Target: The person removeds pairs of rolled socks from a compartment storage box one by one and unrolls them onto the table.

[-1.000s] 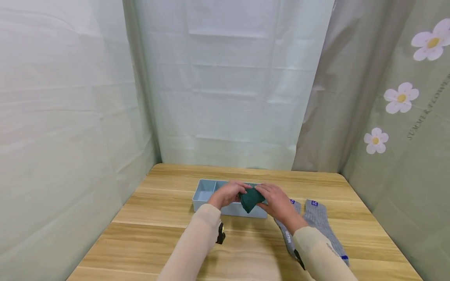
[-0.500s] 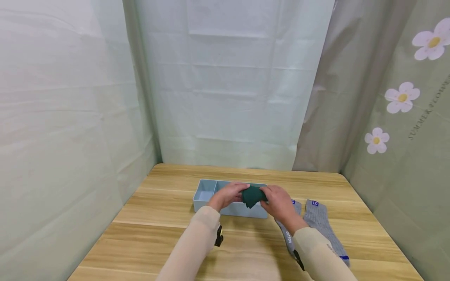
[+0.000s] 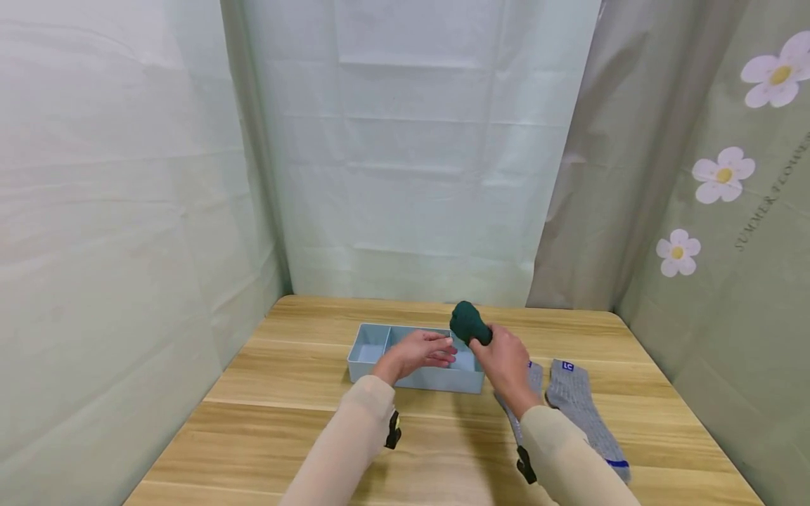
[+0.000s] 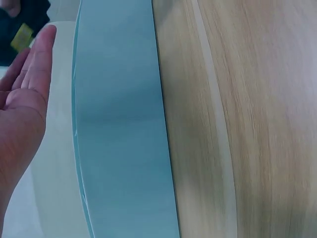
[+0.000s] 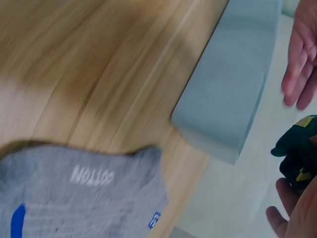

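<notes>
Head view is showing the right hand (image 3: pixel 506 362) gripping a dark green rolled bundle (image 3: pixel 468 322), thumb and fingers closing round its lower end. The bundle is hanging in the air above the right end of a pale blue divided box (image 3: pixel 436 379), its rounded end pointing up and leftward. Beside it, the left hand (image 3: pixel 418 353) is hovering over the box with its fingers extending, relaxed and ungripping. Both wrist views are showing yellow patches on the bundle; any lettering there is staying too small to read.

Two grey socks are lying on the wooden table (image 3: pixel 266 422), right of the box. The outer sock (image 3: pixel 585 414) is bearing a blue tag reading "LC" near one end and a blue stripe near the other. The inner sock (image 5: pixel 89 193) is lying partly under the right arm in the head view; the right wrist view is showing "COTTON" on it in white, upside down, plus a small blue tag whose letters are blurring. On the right, a green curtain (image 3: pixel 690 337) is displaying white flowers (image 3: pixel 723 175) and slanting dark print (image 3: pixel 766 204) reading "SUMMER FLOWER", running to the picture's edge.
</notes>
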A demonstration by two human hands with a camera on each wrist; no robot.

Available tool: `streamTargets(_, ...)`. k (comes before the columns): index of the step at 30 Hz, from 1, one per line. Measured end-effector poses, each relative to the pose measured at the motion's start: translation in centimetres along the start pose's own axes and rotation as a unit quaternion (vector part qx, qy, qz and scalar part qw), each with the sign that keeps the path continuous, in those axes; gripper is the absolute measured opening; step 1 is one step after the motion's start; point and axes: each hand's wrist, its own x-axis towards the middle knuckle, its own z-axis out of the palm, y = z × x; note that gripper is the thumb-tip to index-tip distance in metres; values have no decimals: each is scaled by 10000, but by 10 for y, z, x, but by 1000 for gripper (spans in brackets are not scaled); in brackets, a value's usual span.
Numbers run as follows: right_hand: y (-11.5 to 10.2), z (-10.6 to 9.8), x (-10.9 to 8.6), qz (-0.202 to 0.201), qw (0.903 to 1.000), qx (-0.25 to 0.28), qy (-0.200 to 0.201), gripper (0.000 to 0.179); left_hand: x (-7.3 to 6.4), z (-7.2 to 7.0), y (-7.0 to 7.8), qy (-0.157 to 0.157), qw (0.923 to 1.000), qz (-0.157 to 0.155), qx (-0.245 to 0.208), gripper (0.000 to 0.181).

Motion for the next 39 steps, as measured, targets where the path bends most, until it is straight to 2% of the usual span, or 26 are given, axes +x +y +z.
streamTargets(3, -7, 2, -1, 219, 9986, 391, -274, 40, 1, 4, 1, -82, 9999, 63, -31, 55)
streamTargets(5, -11, 4, -2, 337, 9949, 779, -549, 41, 1, 5, 3, 0, 9999, 121, -85, 53)
streamTargets(11, -18, 6, -2, 433, 9728, 1859, -1314, 39, 1, 5, 4, 202, 9994, 214, -170, 53)
streamTargets(14, -19, 5, -2, 327, 9652, 1983, -1674, 35, 1, 3, 3, 190, 9994, 223, -192, 56)
streamTargets(19, -20, 5, -4, 105, 9644, 1765, -1965, 29, 0, -1, 2, 259, 9987, 319, -288, 52)
streamTargets(22, -20, 5, -4, 157, 9636, 1713, -2046, 29, -2, -2, 3, 280, 9983, 422, -282, 49)
streamTargets(25, -18, 4, -3, 276, 9686, 1594, -1890, 35, -3, -4, 5, 335, 9982, 492, -59, 48)
streamTargets(29, -13, 0, 0, 404, 9757, 1481, -1563, 61, -3, -8, 5, 510, 9959, 500, 560, 45)
streamTargets(31, -11, -2, 2, 400, 9754, 1502, -1563, 75, -3, -10, 5, 571, 9932, 484, 889, 40)
streamTargets(33, -9, -5, 5, 348, 9728, 1533, -1704, 82, -3, -11, 6, 576, 9894, 494, 1238, 37)
streamTargets(35, -8, -6, 7, 202, 9694, 1537, -1903, 76, -4, -9, 7, 528, 9855, 481, 1538, 35)
streamTargets(39, -5, -6, 9, 22, 9632, 1612, -2149, 44, -5, -6, 9, 324, 9803, 452, 1894, 32)
